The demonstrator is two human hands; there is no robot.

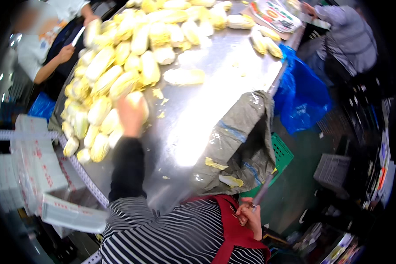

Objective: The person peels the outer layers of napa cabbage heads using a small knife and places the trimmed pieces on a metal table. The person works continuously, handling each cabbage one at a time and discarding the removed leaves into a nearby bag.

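Observation:
A big heap of pale yellow napa cabbages (122,52) lies on a shiny metal table (171,122). My left hand (131,115), somewhat blurred, reaches onto the near edge of the heap and touches a napa cabbage (139,100); whether its fingers grip it cannot be seen. Low at the right, my right hand (250,214) is closed around a knife (264,191) with its blade pointing up and away. Beside the knife, a grey woven sack (231,132) hangs over the table's edge, with loose cabbage leaves (231,181) on it. One cabbage (184,77) lies apart from the heap.
Across the table at the left, a person (49,43) holds a knife and a cabbage. Another person (346,39) is at the upper right. A blue plastic bag (300,92) hangs off the right edge, above a green crate (280,151). White foam boxes (36,158) stand at the left.

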